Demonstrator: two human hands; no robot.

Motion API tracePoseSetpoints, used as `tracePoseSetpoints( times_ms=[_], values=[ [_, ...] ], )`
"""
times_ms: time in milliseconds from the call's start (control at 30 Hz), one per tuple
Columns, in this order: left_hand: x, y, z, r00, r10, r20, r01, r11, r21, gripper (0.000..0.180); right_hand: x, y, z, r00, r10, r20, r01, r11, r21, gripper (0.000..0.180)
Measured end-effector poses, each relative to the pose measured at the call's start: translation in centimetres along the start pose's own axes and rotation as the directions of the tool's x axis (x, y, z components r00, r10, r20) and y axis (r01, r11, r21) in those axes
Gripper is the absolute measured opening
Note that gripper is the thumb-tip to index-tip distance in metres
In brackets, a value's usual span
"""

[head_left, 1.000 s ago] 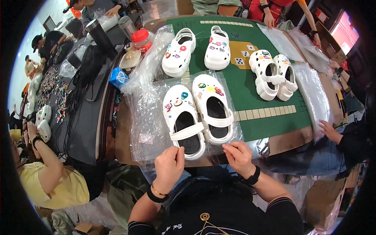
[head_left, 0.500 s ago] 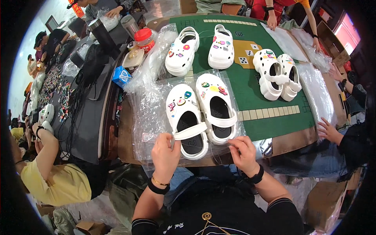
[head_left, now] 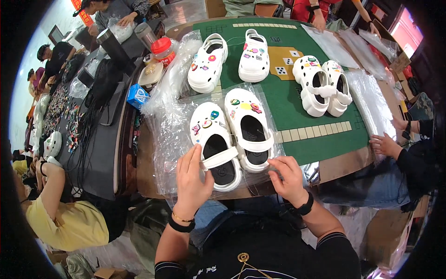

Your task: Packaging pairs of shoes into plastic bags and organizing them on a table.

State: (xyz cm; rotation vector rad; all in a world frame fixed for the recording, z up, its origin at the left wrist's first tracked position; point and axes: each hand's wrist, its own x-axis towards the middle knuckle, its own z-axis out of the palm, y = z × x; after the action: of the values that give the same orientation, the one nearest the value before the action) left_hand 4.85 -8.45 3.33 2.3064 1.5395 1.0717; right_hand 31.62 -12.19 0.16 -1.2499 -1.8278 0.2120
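Note:
In front of me a pair of white clogs with colourful charms lies toe away on clear plastic bags (head_left: pixel 162 160). My left hand (head_left: pixel 190 179) is open beside the left clog (head_left: pixel 210 118), fingers stretched along its outer side near the heel strap and thumb apart. My right hand (head_left: pixel 288 179) is at the heel of the right clog (head_left: pixel 242 102); its fingers are bent, with a gap between index finger and thumb. A thin clear thread shows near the heels. Whether either hand touches that thread, I cannot tell.
Farther back on the green mat (head_left: pixel 302 142) stand two white clogs (head_left: pixel 253 58) and a strapped white pair (head_left: pixel 318 88). Left are a red-lidded jar (head_left: pixel 161 49), a blue box (head_left: pixel 137 95) and a dark table (head_left: pixel 100 156) with loose charms. Co-workers' hands rest near plastic sheets (head_left: pixel 371 104) at right.
My left hand has gone from pinched fingers by the heel strap to stretched fingers along the left clog's side. My right hand's fingers have parted near the right heel. The view has shifted slightly.

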Motion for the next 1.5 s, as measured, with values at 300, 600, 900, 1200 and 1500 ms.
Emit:
tracePoseSetpoints(
  times_ms=[300,600,900,1200,1500],
  values=[
    [4.4,1.8,-2.8,0.972,0.167,0.165,-0.129,0.967,-0.219,0.048,2.2,-0.5,-0.4,0.980,-0.045,0.196,0.056,0.997,-0.053,0.046],
    [8.1,3.4,0.9,0.954,0.233,0.190,-0.255,0.962,0.097,0.039,3.0,-0.2,-0.3,0.966,-0.063,0.251,0.081,0.995,-0.063,0.055],
    [8.9,3.0,1.8,0.974,0.152,0.167,-0.166,0.984,0.070,0.027,3.0,0.4,-0.2,0.967,-0.096,0.235,0.114,0.991,-0.066,0.055],
    [8.7,2.5,2.1,0.971,0.211,0.110,-0.219,0.974,0.064,0.003,3.1,0.2,0.0,0.977,-0.082,0.198,0.094,0.994,-0.055,0.047],
    [7.5,3.2,0.9,0.966,0.241,-0.089,-0.243,0.970,-0.014,0.003,4.9,-1.1,-2.4,0.997,0.010,-0.075,-0.001,0.992,0.123,0.022]
  ],
)
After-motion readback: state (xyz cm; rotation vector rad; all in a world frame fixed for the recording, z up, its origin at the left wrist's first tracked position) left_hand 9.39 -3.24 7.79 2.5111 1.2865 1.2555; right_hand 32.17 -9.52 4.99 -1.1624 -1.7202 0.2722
